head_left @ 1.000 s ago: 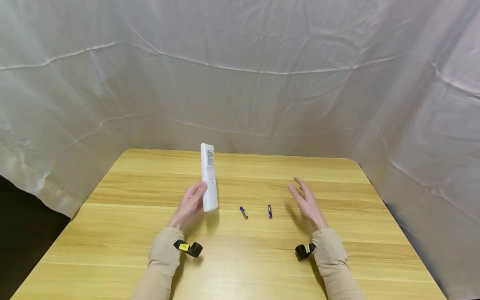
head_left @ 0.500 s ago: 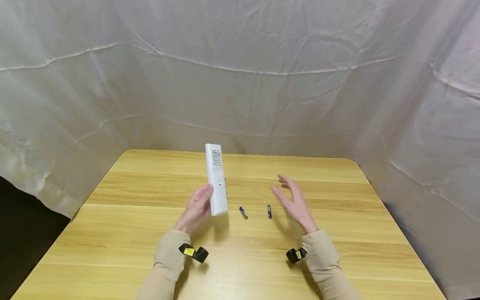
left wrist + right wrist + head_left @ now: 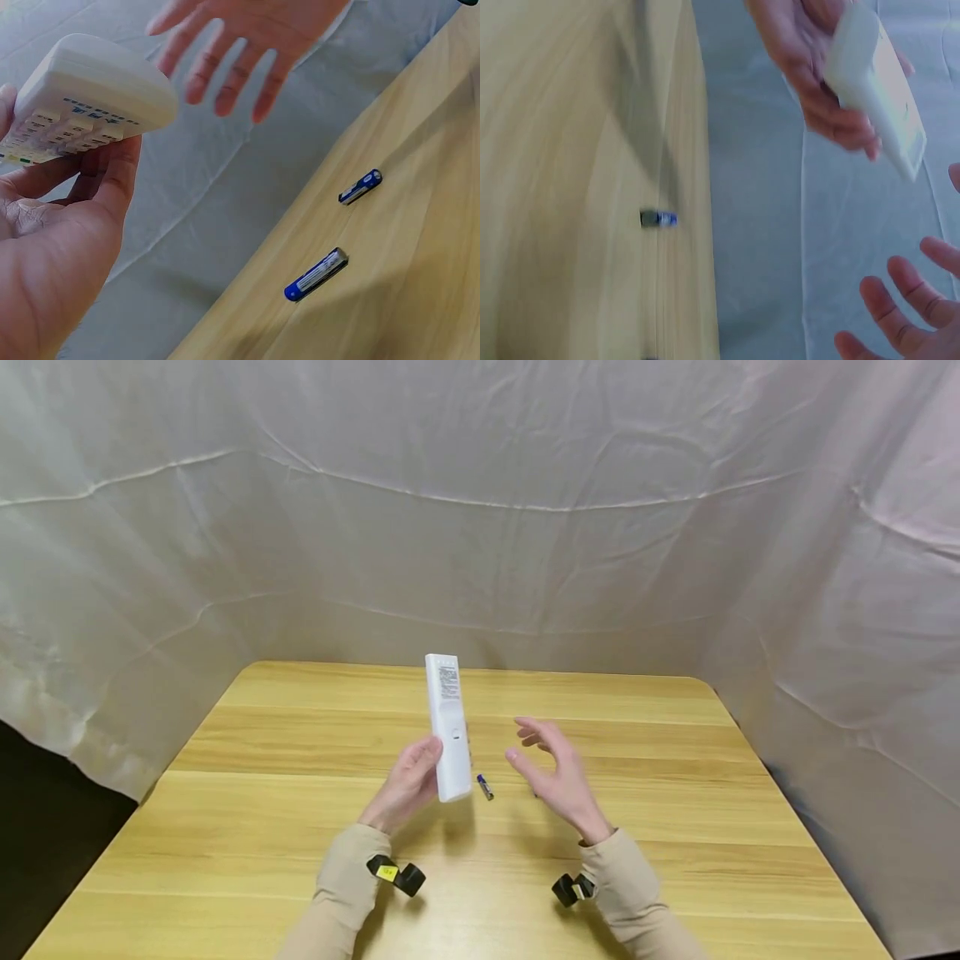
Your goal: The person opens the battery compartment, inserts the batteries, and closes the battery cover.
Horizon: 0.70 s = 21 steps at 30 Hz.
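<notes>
My left hand (image 3: 403, 783) grips a white remote control (image 3: 450, 735) above the table, its back with a printed label and a small battery-cover latch turned towards me. In the left wrist view, the remote's button side (image 3: 71, 131) faces the palm. To its right, my right hand (image 3: 561, 778) hovers with spread, relaxed fingers, touching nothing. Two blue-and-silver batteries lie on the table: one battery (image 3: 485, 787) just right of the remote's lower end, the other almost wholly covered by my right hand in the head view. Both appear in the left wrist view, a nearer battery (image 3: 316, 275) and a farther battery (image 3: 361, 186).
A light wooden table (image 3: 247, 835) spreads beneath both hands. Pale grey cloth (image 3: 480, 568) hangs behind it and along both sides. Each sleeve cuff carries a black wrist camera (image 3: 397, 875).
My left hand has moved right with the remote and turned its back more towards me. My right hand has come left towards the remote, over one battery. The batteries lie still.
</notes>
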Motion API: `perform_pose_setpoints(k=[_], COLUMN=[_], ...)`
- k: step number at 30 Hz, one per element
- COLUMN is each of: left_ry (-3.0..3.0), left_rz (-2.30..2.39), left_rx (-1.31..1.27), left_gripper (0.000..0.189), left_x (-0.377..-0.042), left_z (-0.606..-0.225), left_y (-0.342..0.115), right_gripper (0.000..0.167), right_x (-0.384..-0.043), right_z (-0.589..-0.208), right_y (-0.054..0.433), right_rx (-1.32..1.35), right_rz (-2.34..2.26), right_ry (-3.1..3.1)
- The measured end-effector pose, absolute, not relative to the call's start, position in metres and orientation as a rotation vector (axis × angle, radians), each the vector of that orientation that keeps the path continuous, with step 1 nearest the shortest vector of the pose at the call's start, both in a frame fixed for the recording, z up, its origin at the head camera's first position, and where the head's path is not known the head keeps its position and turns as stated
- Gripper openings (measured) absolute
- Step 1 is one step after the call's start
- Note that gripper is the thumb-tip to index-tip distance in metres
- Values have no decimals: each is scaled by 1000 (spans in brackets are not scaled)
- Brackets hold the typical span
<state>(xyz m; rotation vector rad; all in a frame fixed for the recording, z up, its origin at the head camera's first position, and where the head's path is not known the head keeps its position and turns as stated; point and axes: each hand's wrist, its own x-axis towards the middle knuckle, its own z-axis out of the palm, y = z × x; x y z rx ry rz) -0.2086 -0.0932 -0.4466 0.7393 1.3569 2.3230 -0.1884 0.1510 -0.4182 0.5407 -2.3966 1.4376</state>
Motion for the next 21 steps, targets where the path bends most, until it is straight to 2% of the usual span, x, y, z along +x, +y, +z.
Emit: perform_pose_setpoints(k=[7,9,15,21], left_ry=[1369,1387,1424,1426], left_rz=[2275,2258,2223,2206], left_rx=[737,728,708,713], left_gripper=[29,35,72,76], left_x=[-206,-205,-202,-202], left_z=[-449,-450,-448,-447], left_y=[-88,-86,-83,-80], right_gripper=[43,42,42,41], right_x=[-180,-180,-180,-180], right_z=[-419,-420,-422,-422], right_y=[133,129,122,118], right_rx=[727,762,848,867], right_rz=[1445,1454,1476,1481], right_ry=[-2303,-2276,-2221,-2235])
